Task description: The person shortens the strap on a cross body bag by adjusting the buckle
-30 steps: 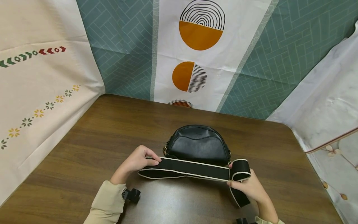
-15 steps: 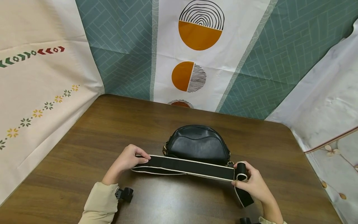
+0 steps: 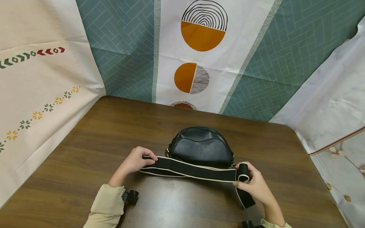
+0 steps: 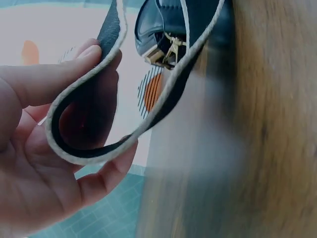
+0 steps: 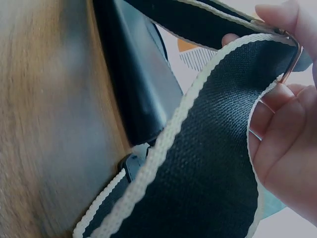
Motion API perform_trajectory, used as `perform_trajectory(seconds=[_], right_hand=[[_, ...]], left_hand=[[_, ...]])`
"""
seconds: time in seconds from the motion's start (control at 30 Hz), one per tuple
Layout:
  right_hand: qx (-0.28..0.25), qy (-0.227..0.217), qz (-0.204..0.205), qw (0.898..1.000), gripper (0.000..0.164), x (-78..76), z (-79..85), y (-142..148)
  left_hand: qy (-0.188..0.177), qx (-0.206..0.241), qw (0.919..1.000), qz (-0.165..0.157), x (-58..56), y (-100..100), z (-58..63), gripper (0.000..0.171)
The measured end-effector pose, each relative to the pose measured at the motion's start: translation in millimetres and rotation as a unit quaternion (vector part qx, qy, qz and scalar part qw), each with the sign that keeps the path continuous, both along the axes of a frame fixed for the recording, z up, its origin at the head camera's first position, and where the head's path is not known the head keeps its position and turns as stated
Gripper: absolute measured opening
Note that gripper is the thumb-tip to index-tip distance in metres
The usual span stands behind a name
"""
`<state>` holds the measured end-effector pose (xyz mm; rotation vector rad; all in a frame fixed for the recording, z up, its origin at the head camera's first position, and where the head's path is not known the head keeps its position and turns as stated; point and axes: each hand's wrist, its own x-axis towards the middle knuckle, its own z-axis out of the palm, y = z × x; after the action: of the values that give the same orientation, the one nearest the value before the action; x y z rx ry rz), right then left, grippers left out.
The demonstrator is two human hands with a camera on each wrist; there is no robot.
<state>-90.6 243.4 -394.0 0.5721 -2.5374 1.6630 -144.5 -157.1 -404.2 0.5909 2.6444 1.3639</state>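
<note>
In the head view, a long black strap (image 3: pixel 196 169) with cream edges is held stretched out by two hands, in front of a shiny black bag (image 3: pixel 201 147). The bag is set with its round side up on a brown wooden table (image 3: pixel 85 158). The strap is pinched by the left hand (image 3: pixel 136 161) where it is bent back on itself. By the right hand (image 3: pixel 256 182), it is pinched beside a small curl, and a loose end is seen hanging below. A small black thing (image 3: pixel 131 197) is worn at the left wrist, next to a cream sleeve (image 3: pixel 106 202). In the left wrist view, the bend of the strap is held by the thumb and fingers, and a gold clasp (image 4: pixel 173 52) is seen at the side of the bag. In the right wrist view, a thin metal bar (image 5: pixel 295 57) is held with the strap, and the bag is seen on the table beyond.
</note>
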Motion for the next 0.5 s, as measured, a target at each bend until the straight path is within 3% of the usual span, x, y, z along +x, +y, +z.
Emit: perform_trajectory(seconds=[0.5], right_hand=[[0.005, 0.021, -0.012, 1.0, 0.045, -0.1, 1.3, -8.2]], left_hand=[[0.004, 0.007, 0.9994, -0.035, -0.6, 26.1, 4.5, 0.007]])
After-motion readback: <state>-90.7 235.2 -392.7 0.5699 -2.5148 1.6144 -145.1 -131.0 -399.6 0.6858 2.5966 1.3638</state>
